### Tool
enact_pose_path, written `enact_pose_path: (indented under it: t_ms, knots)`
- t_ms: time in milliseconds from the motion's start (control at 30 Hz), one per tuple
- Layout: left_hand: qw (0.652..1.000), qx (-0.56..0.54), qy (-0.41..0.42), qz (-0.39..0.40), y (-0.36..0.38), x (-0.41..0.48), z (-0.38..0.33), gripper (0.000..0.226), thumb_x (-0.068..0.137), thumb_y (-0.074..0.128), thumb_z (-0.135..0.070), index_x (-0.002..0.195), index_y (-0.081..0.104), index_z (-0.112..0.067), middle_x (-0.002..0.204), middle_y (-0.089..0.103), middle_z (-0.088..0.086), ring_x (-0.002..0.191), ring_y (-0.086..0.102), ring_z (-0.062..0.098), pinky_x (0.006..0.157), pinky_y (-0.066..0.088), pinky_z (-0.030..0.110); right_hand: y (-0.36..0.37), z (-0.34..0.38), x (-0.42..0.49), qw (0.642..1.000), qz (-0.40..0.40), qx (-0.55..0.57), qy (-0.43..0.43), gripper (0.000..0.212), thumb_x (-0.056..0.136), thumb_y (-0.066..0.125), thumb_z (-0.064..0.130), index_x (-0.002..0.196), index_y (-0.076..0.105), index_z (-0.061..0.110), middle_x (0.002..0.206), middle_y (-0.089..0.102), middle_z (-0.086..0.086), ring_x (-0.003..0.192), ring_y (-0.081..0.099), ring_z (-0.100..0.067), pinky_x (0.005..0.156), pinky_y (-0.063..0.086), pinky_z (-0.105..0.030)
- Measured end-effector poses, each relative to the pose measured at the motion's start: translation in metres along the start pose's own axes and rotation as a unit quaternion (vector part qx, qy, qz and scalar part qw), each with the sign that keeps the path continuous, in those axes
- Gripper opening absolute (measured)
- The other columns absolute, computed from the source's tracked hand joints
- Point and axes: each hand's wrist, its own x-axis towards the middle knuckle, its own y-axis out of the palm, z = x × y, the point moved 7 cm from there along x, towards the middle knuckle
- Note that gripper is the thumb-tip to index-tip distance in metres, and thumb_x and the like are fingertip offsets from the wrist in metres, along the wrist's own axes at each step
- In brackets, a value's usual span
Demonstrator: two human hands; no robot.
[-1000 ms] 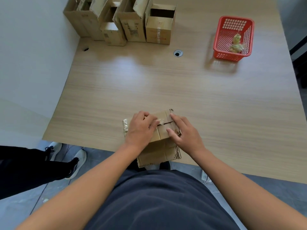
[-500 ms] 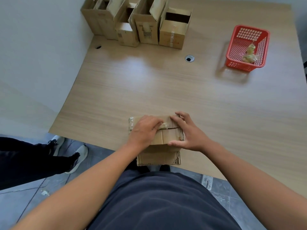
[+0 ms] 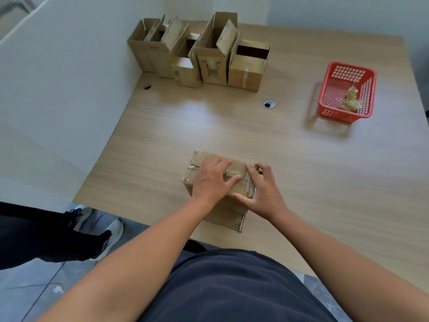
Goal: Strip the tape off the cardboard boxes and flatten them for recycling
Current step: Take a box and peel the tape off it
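A small cardboard box (image 3: 226,213) is seen standing at the near edge of the wooden table (image 3: 290,154), directly in front of the person. Its top is closed and crossed by clear tape (image 3: 233,171), with more tape wrapped over its far-left corner.

The left hand (image 3: 212,180) is laid palm down on the top of the box. Its fingers are bent, and the fingertips and thumb are set on either side of the tape strip. Whether the tape is actually pinched cannot be told. The right hand (image 3: 264,194) is wrapped round the right end of the box. Its fingers are curled over the far top edge and its thumb is pressed against the near side, so the box is gripped firmly there.

At the far left of the table, against the white partition (image 3: 60,89), a row of open boxes (image 3: 210,66) is lined up with the flaps raised. A round cable hole (image 3: 268,104) is set into the table to the right of that row. A red basket (image 3: 352,66) is placed at the far right, well apart from the boxes, and crumpled tape wads (image 3: 349,102) are held in it.

At the near left, beyond the table edge, another person's dark trousers and shoes (image 3: 109,235) are seen on the grey floor.
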Motion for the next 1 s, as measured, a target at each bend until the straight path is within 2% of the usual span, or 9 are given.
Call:
enact_pose_path:
  t_ms: [100,200,300,400,533,633,800,867,1000]
  knots:
    - [0.999,0.002,0.023,-0.038,-0.005,-0.005,-0.008,0.032,0.09,0.075,-0.028,0.119,0.066,-0.018,0.089,0.069,0.0,0.086,0.064,0.024,0.073,0.054,0.041,0.003,-0.004,-0.002,1.0,0.005,0.013,0.019,0.106,0.072,0.07,0.073,0.157,0.036,0.018,0.15,0.024,-0.001,0.14,0.035,-0.023,0.112,0.045,-0.043]
    - [0.999,-0.021,0.005,-0.031,-0.002,-0.007,-0.004,0.012,0.1,0.061,-0.021,0.106,0.068,-0.015,0.087,0.069,0.002,0.084,0.062,0.022,0.074,0.053,0.045,0.005,-0.006,-0.003,1.0,-0.004,0.021,0.023,0.104,0.074,0.073,0.07,0.158,0.034,0.023,0.15,0.023,0.001,0.141,0.034,-0.019,0.114,0.042,-0.04]
    - [0.998,-0.058,-0.012,-0.018,0.004,-0.013,0.006,0.015,0.1,0.061,-0.02,0.108,0.071,-0.012,0.104,0.068,0.006,0.097,0.06,0.022,0.087,0.053,0.044,0.005,-0.006,-0.006,0.999,-0.01,0.028,0.027,0.102,0.075,0.076,0.067,0.159,0.032,0.027,0.151,0.022,0.002,0.141,0.033,-0.018,0.113,0.042,-0.038]
    - [0.997,-0.057,-0.049,-0.005,0.008,-0.017,0.012,0.032,0.087,0.077,-0.04,0.108,0.072,-0.016,0.131,0.046,0.004,0.113,0.05,0.018,0.098,0.046,0.029,0.006,-0.004,-0.01,0.999,-0.004,0.024,0.039,0.103,0.075,0.073,0.07,0.159,0.031,0.029,0.153,0.021,0.003,0.144,0.031,-0.019,0.108,0.048,-0.041]
    - [0.998,-0.019,-0.044,-0.028,0.003,-0.007,0.007,0.029,0.085,0.08,-0.036,0.098,0.066,-0.015,0.099,0.054,-0.002,0.091,0.053,0.016,0.079,0.05,0.032,0.004,-0.004,-0.01,0.999,-0.008,0.015,0.05,0.105,0.073,0.069,0.075,0.16,0.031,0.03,0.153,0.021,0.004,0.144,0.031,-0.018,0.105,0.051,-0.043]
    - [0.999,-0.011,-0.005,-0.037,-0.004,-0.007,0.004,0.02,0.094,0.07,-0.023,0.109,0.063,-0.011,0.086,0.061,0.001,0.085,0.057,0.022,0.071,0.048,0.035,0.004,-0.004,-0.009,0.998,-0.011,0.016,0.054,0.105,0.072,0.066,0.078,0.159,0.03,0.031,0.153,0.021,0.005,0.144,0.031,-0.018,0.105,0.05,-0.042]
    - [1.0,-0.004,0.01,-0.03,-0.005,-0.02,0.006,0.019,0.1,0.058,-0.013,0.117,0.065,-0.007,0.096,0.066,0.006,0.096,0.06,0.028,0.083,0.05,0.04,0.007,-0.002,-0.011,0.999,-0.017,0.01,0.048,0.106,0.072,0.065,0.078,0.159,0.03,0.029,0.151,0.021,0.005,0.143,0.032,-0.019,0.106,0.05,-0.042]
    - [1.0,0.014,-0.003,-0.022,-0.003,-0.021,0.007,0.027,0.1,0.062,-0.025,0.12,0.068,-0.008,0.109,0.064,0.01,0.104,0.058,0.029,0.093,0.05,0.041,0.005,-0.002,-0.01,0.999,-0.018,0.006,0.047,0.107,0.071,0.062,0.081,0.159,0.032,0.028,0.151,0.022,0.004,0.142,0.033,-0.02,0.106,0.05,-0.044]
    - [0.997,0.029,-0.062,-0.019,-0.004,-0.013,0.02,0.04,0.087,0.077,-0.043,0.113,0.07,-0.014,0.116,0.05,0.007,0.106,0.049,0.022,0.09,0.047,0.03,0.006,-0.001,-0.011,0.999,-0.021,-0.004,0.044,0.106,0.072,0.058,0.084,0.158,0.032,0.028,0.151,0.023,0.002,0.142,0.034,-0.021,0.104,0.052,-0.044]
